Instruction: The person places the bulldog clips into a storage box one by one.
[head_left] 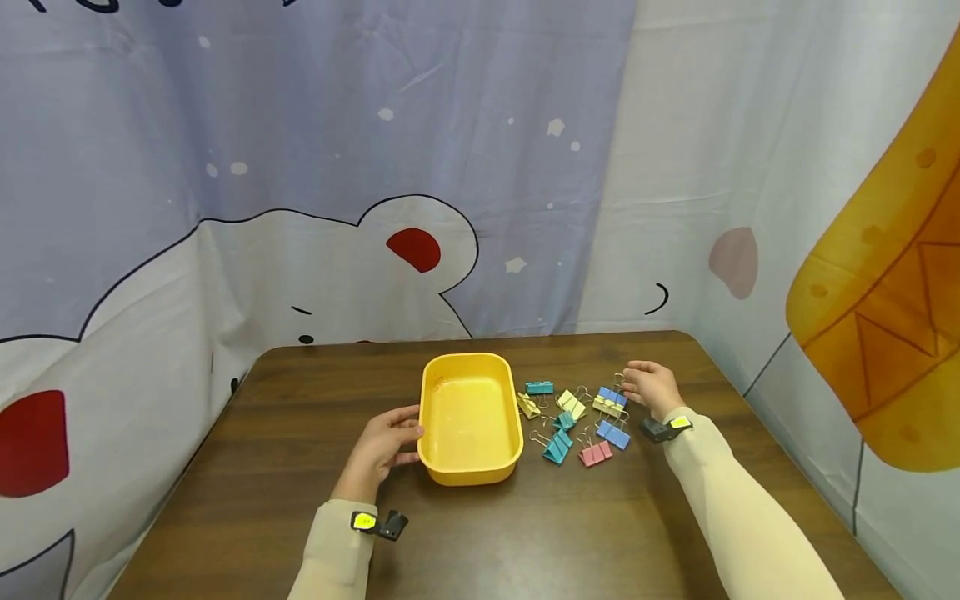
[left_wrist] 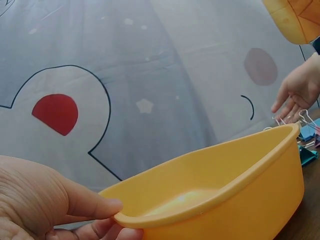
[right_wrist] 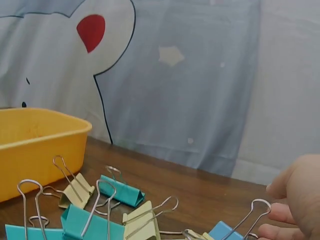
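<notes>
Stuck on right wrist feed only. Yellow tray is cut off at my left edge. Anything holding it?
Observer: Yes. The left hand has the yellow tray pinched at its left rim.

Operator: I can't see down to its floor. Anything in there?

Observer: Nothing. The head view shows the whole floor bare.

Operator: I count teal, yellow and blue clips. Missing a color?

Observer: Pink. One pink clip lies on the near side of the group, next to a blue clip.
</notes>
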